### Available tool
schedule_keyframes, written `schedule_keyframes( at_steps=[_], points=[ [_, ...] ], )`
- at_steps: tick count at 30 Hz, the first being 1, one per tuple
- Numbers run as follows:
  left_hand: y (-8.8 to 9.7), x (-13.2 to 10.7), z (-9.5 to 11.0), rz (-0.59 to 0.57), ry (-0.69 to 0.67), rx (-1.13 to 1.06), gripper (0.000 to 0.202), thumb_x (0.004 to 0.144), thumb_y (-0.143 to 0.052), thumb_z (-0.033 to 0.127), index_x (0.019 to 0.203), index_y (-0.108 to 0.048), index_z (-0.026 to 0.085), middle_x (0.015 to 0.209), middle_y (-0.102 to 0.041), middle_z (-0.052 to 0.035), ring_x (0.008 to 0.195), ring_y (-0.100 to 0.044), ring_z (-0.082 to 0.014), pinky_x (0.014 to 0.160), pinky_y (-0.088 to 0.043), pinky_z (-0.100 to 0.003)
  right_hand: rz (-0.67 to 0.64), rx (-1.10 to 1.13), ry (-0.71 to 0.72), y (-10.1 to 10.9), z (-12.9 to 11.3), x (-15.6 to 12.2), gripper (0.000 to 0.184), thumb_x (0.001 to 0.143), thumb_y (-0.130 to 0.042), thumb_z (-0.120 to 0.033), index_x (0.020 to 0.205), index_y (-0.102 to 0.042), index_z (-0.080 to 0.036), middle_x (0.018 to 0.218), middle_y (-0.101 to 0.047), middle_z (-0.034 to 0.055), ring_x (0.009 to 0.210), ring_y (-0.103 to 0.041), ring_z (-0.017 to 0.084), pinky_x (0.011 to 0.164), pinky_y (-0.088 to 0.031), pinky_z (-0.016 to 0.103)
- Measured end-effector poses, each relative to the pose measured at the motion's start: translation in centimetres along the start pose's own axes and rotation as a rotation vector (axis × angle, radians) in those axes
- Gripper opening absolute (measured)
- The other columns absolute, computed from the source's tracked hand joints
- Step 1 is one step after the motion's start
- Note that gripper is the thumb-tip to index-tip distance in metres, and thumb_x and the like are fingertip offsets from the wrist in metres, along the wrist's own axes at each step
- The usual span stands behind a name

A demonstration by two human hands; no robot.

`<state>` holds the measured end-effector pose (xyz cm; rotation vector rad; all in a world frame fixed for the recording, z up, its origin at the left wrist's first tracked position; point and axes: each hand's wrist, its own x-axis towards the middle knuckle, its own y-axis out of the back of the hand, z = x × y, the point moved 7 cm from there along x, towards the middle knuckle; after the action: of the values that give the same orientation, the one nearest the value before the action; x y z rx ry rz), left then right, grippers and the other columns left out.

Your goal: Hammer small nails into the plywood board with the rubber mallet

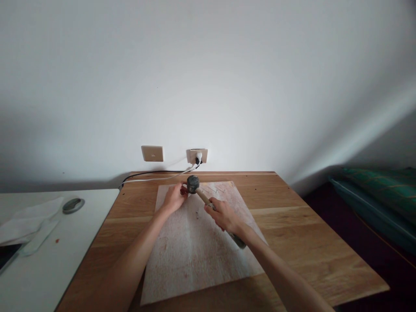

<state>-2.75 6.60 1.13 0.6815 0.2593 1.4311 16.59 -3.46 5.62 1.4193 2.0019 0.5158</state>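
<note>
My right hand (224, 215) is wrapped round the handle of a hammer (204, 197). It has a dark, stubby head and a pale shaft with a dark butt end. The head hangs right beside the fingertips of my left hand (174, 198), which are pinched together over the far left part of the board. What they hold, if anything, is hidden. Under both hands lies a whitish, worn board (188, 255). Several nails (214, 190) are at its far side, and a single nail (197, 214) is nearer its middle.
The board lies on a wooden table (292, 229) against a white wall. Cables run along the back edge to a wall socket (197, 156). At left, a white table (81, 242) holds a round grey object (73, 206) and white paper or cloth (29, 216). Green fabric (383, 190) lies at right.
</note>
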Motion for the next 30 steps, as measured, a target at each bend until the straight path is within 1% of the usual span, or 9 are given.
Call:
schedule_keyframes(
  at_steps=[7, 11, 15, 21, 23, 24, 26, 28, 30],
  points=[
    [-0.1, 0.0, 0.0, -0.009, -0.017, 0.000, 0.042, 0.073, -0.060, 0.000, 0.110, -0.073, 0.016, 0.088, -0.080, -0.0045, 0.082, -0.074, -0.0205, 0.074, -0.052, -0.027, 0.004, -0.033, -0.010, 0.3, -0.7, -0.3, 0.014, 0.105, -0.050, -0.026, 0.093, -0.054, -0.021, 0.055, -0.048, -0.0086, 0.040, -0.051, 0.010, 0.040, -0.033, 0.021],
    [0.0, 0.1, 0.1, -0.010, -0.025, 0.015, 0.039, 0.072, -0.061, -0.001, 0.105, -0.074, 0.015, 0.087, -0.079, -0.0051, 0.083, -0.074, -0.0214, 0.074, -0.051, -0.027, 0.001, -0.034, -0.006, 0.2, -0.8, -0.3, 0.014, 0.105, -0.049, -0.028, 0.094, -0.054, -0.021, 0.057, -0.048, -0.0080, 0.041, -0.051, 0.011, 0.041, -0.033, 0.022],
    [0.1, 0.0, 0.2, -0.007, -0.028, 0.014, 0.040, 0.073, -0.061, 0.000, 0.107, -0.074, 0.016, 0.086, -0.079, -0.0043, 0.081, -0.073, -0.0211, 0.072, -0.051, -0.027, 0.000, -0.032, 0.003, 0.2, -0.8, -0.3, 0.015, 0.105, -0.050, -0.028, 0.092, -0.054, -0.021, 0.056, -0.047, -0.0083, 0.040, -0.050, 0.010, 0.042, -0.033, 0.022],
    [-0.1, -0.1, 0.3, -0.022, -0.021, 0.026, 0.042, 0.075, -0.060, 0.000, 0.112, -0.070, 0.017, 0.084, -0.076, -0.0021, 0.080, -0.072, -0.0204, 0.074, -0.052, -0.028, -0.005, -0.009, 0.002, 0.2, -0.3, -0.2, 0.015, 0.103, -0.050, -0.031, 0.092, -0.053, -0.023, 0.059, -0.050, -0.0082, 0.038, -0.050, 0.009, 0.036, -0.034, 0.019],
    [0.1, -0.1, 0.5, -0.029, -0.020, 0.026, 0.043, 0.075, -0.060, 0.001, 0.114, -0.068, 0.017, 0.086, -0.074, -0.0015, 0.077, -0.071, -0.0193, 0.073, -0.052, -0.028, 0.000, 0.005, 0.012, 0.4, 0.1, -0.4, 0.015, 0.103, -0.050, -0.033, 0.091, -0.052, -0.023, 0.060, -0.051, -0.0080, 0.038, -0.050, 0.009, 0.034, -0.035, 0.019],
    [0.4, -0.2, 0.8, -0.028, -0.029, 0.045, 0.044, 0.074, -0.062, 0.002, 0.115, -0.066, 0.017, 0.090, -0.074, -0.0021, 0.077, -0.070, -0.0193, 0.073, -0.053, -0.028, 0.009, 0.013, 0.020, 0.5, 0.3, -0.7, 0.016, 0.103, -0.050, -0.033, 0.091, -0.052, -0.023, 0.061, -0.051, -0.0079, 0.039, -0.051, 0.009, 0.033, -0.035, 0.018],
    [1.2, -0.5, 2.1, -0.020, -0.096, 0.134, 0.044, 0.073, -0.067, 0.006, 0.115, -0.064, 0.018, 0.103, -0.072, -0.0056, 0.085, -0.069, -0.0215, 0.077, -0.054, -0.031, 0.033, 0.026, 0.027, 0.9, 1.0, -1.4, 0.018, 0.103, -0.048, -0.035, 0.091, -0.051, -0.023, 0.061, -0.050, -0.0082, 0.039, -0.050, 0.009, 0.032, -0.034, 0.017],
    [1.6, -1.2, 4.3, -0.046, -0.235, 0.263, 0.042, 0.074, -0.068, 0.008, 0.114, -0.063, 0.020, 0.115, -0.068, -0.0083, 0.097, -0.068, -0.0246, 0.085, -0.054, -0.034, 0.052, 0.037, 0.025, 1.2, 2.1, -2.4, 0.020, 0.103, -0.046, -0.038, 0.091, -0.051, -0.022, 0.059, -0.049, -0.0087, 0.038, -0.050, 0.008, 0.032, -0.034, 0.016],
    [0.9, -2.3, 6.5, -0.149, -0.404, 0.350, 0.040, 0.078, -0.062, 0.003, 0.113, -0.065, 0.022, 0.116, -0.068, -0.0071, 0.101, -0.068, -0.0244, 0.089, -0.053, -0.034, 0.058, 0.043, 0.016, 1.4, 3.4, -3.4, 0.023, 0.103, -0.045, -0.041, 0.093, -0.051, -0.022, 0.057, -0.048, -0.0094, 0.037, -0.048, 0.009, 0.030, -0.033, 0.016]
  ],
)
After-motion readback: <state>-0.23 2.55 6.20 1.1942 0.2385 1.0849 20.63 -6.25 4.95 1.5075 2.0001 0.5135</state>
